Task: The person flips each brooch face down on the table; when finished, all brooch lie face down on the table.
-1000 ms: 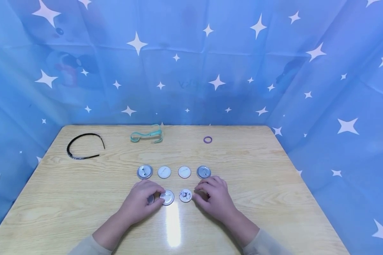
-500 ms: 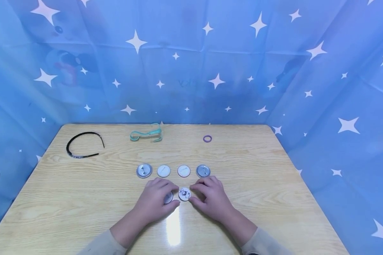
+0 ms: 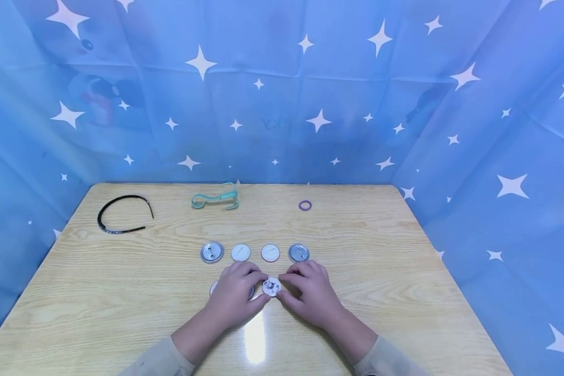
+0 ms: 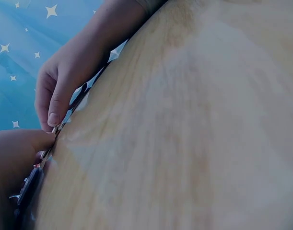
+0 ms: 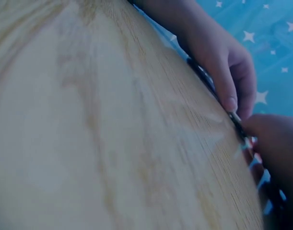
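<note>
A round pin badge (image 3: 271,286) with a dark printed picture lies face up on the table between my two hands. My left hand (image 3: 237,294) holds its left edge between thumb and forefinger. From the other side, my right hand (image 3: 311,292) grips the right edge with thumb and forefinger. In the left wrist view, the left thumb (image 4: 43,140) and the right hand (image 4: 69,79) meet at the thin badge edge. Other badges lie partly hidden under and beside my left hand.
Behind the hands is a row of badges, pin side up: a silver one (image 3: 212,252), a white one (image 3: 241,253), another white one (image 3: 270,253) and a dark silver one (image 3: 298,253). Farther back lie a black headband (image 3: 122,231), a teal strap-like item (image 3: 216,197) and a purple ring (image 3: 305,205).
My left hand has moved right, from a silver-backed badge to the printed badge's left edge. My right hand has shifted slightly and now touches the printed badge's right edge.
</note>
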The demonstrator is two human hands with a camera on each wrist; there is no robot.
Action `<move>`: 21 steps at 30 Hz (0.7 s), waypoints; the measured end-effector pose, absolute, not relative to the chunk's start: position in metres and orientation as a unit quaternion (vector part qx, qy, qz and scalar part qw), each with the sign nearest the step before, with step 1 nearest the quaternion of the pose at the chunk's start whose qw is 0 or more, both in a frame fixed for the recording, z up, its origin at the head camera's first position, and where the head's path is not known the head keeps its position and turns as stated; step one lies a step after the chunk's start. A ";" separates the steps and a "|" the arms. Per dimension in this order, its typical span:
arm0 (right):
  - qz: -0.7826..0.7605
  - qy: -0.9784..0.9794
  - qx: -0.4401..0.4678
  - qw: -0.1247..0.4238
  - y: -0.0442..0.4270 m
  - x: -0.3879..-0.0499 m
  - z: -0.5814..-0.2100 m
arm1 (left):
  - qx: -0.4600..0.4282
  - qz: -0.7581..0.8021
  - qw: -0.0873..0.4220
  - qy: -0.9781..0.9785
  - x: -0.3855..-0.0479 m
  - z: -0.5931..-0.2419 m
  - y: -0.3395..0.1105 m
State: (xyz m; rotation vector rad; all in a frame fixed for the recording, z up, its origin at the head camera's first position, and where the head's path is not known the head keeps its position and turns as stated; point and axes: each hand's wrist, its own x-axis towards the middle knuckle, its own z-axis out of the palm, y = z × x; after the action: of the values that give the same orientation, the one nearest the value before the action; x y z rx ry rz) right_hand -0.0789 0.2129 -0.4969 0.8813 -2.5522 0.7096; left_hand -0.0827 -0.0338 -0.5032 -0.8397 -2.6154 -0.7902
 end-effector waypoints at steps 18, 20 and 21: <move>0.246 -0.906 0.290 0.185 0.199 -0.069 -0.496 | -0.286 -0.304 0.143 -0.897 -0.081 -0.504 -0.035; 0.253 -0.906 0.287 0.182 0.199 -0.068 -0.497 | -0.289 -0.310 0.146 -0.894 -0.082 -0.505 -0.035; 0.257 -0.905 0.286 0.181 0.199 -0.069 -0.498 | -0.291 -0.314 0.147 -0.892 -0.082 -0.505 -0.035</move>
State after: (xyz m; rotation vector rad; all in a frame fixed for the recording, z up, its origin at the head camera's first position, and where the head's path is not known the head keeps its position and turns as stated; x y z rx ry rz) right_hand -0.0686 0.1994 -0.4979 0.8065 -2.5570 0.7258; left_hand -0.0817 -0.0347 -0.5049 -0.8370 -2.5657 -0.9023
